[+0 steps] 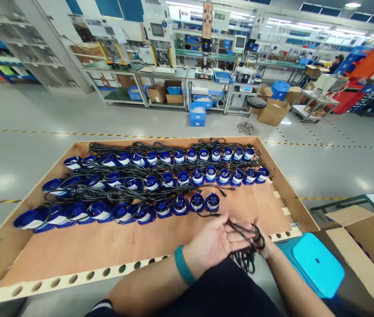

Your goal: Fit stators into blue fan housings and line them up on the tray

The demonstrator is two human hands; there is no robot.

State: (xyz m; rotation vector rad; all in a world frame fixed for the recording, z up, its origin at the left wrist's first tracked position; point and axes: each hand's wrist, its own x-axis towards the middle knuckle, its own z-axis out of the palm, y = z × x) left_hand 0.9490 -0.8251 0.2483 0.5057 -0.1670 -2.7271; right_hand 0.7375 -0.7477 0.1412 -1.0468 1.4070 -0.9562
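Near the front right of a wooden crate (124,242), my left hand (218,237) is palm up, with black cable (240,227) lying across its spread fingers. Around the coiled part of this cable, my right hand (262,240) is curled, just right of the left one. Loops of the cable hang below both hands. One strand runs left toward the blue round parts (212,201) at the right end of the crate's front row. Three rows of such blue parts stand in the crate, with bundles of black cable (134,193) lying between them.
A turquoise stool (319,264) and an open cardboard box (372,246) are at the right, beside the crate. A strip with round holes (73,279) runs along the crate's front edge. Beyond the crate are workbenches (170,72), a round black stool (256,103) and blue bins (197,115).
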